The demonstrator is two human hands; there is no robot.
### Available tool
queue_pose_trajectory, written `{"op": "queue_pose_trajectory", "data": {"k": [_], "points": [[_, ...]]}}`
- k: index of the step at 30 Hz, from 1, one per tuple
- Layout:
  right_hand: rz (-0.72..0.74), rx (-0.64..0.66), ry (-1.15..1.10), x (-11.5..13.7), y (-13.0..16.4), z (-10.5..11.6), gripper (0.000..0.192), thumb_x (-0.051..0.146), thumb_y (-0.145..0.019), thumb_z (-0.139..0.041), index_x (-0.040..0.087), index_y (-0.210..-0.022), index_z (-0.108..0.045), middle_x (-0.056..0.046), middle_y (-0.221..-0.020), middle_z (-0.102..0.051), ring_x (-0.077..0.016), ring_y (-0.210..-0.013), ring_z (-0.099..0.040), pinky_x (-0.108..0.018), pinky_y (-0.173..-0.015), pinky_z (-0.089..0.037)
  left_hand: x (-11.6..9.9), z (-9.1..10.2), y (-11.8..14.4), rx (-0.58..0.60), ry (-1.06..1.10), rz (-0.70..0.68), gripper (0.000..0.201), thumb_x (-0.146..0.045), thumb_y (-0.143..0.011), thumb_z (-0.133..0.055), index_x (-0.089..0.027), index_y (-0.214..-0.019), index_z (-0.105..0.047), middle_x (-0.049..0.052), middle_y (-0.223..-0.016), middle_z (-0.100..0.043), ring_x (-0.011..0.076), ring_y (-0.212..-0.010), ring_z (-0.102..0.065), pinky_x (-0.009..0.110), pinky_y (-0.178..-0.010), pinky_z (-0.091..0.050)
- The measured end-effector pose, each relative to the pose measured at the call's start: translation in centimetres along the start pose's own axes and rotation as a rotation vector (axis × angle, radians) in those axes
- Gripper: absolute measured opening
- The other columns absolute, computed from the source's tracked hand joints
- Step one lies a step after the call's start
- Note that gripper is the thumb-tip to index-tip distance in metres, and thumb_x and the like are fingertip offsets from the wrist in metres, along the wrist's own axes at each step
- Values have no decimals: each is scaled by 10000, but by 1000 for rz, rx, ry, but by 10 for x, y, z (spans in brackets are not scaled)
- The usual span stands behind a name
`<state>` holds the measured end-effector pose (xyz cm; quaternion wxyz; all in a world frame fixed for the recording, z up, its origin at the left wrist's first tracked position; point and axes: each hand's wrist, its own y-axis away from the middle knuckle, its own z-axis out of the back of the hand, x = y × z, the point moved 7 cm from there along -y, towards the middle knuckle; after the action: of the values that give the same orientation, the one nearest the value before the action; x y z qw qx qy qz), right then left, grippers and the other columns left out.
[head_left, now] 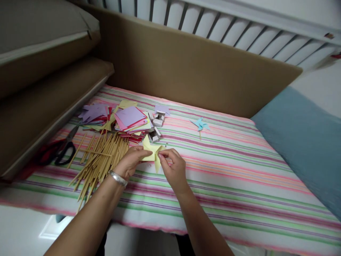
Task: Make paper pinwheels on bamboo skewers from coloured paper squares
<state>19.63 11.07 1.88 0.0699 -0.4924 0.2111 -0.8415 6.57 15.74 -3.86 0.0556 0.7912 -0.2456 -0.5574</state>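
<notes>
Between my two hands is a yellow paper pinwheel, its blades folded in toward the middle. My left hand, with a silver bracelet at the wrist, pinches its left side between thumb and fingers. At the pinwheel's right side, my right hand presses thumb and forefinger together near the centre; whether a small pin is between them cannot be made out. Just beyond the pinwheel stand small open boxes. A finished blue pinwheel on a short stick lies farther off to the right.
Many thin wooden sticks lie left of my hands, with black-handled scissors beside them. Behind the sticks are stacked coloured paper squares and cut purple pieces. A brown board borders the striped cloth at the back.
</notes>
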Motion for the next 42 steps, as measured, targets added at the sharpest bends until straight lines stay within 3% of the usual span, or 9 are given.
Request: {"op": "queue_pose_trajectory", "data": {"k": [7,13,17,22,27,32,35,37,42], "points": [[-208,34,-226,-26,2,-7,168,218,-781,-579,217,-940,-632,-15,-839,-658,-154,-751,-607,-288,-714,-480,-1,-4,2,38,-28,44,128,-188,-534,-718,-143,-652,-699,46,-641,-686,162,-634,-613,257,-642,-458],[-291,18,-309,-40,-8,14,102,242,-756,-599,214,-826,-669,-25,-828,-651,-168,-767,-605,-317,-721,-493,-3,-1,3,114,5,77,204,-202,-564,-735,-135,-756,-715,78,-756,-712,186,-718,-638,288,-688,-496],[-248,124,-273,-37,-15,25,97,236,-732,-618,219,-785,-698,-27,-798,-645,-182,-783,-598,-343,-739,-495,-1,1,4,158,27,123,291,-188,-562,-748,-134,-844,-708,109,-907,-713,233,-849,-641,328,-706,-516],[-410,274,-443,-46,-9,18,205,271,-726,-631,195,-916,-650,-18,-756,-672,-160,-718,-630,-316,-673,-508,5,4,1,193,45,165,303,-175,-563,-753,-140,-860,-707,110,-928,-713,227,-868,-643,313,-705,-520],[-561,195,-510,-53,-4,13,277,293,-680,-669,183,-918,-577,-13,-716,-668,-154,-643,-643,-269,-565,-488,0,4,1,187,14,126,182,-176,-582,-743,-122,-754,-711,110,-830,-719,190,-737,-646,274,-646,-515],[-604,94,-598,-50,2,2,313,280,-639,-697,189,-907,-564,18,-689,-638,-135,-610,-624,-272,-575,-499,-4,4,1,165,13,88,264,-188,-575,-742,-121,-829,-711,112,-882,-716,210,-798,-643,290,-670,-510],[-663,0,-579,-55,5,4,382,297,-626,-706,201,-970,-571,-16,-839,-661,-147,-676,-635,-264,-559,-500,-4,4,0,162,8,84,267,-195,-564,-746,-118,-817,-714,114,-860,-718,209,-772,-645,287,-659,-502],[-705,8,-610,-58,6,2,386,318,-626,-707,198,-975,-594,-36,-904,-666,-152,-688,-635,-288,-582,-511,-3,3,-1,167,3,84,261,-200,-563,-743,-121,-811,-717,112,-841,-720,203,-747,-644,281,-648,-495],[-730,2,-749,-55,8,-4,199,266,-594,-723,161,-727,-619,5,-626,-637,-119,-558,-574,-284,-575,-490,-1,6,-4,132,-38,80,236,-225,-549,-747,-121,-758,-713,100,-790,-717,191,-709,-638,284,-653,-486]]}}
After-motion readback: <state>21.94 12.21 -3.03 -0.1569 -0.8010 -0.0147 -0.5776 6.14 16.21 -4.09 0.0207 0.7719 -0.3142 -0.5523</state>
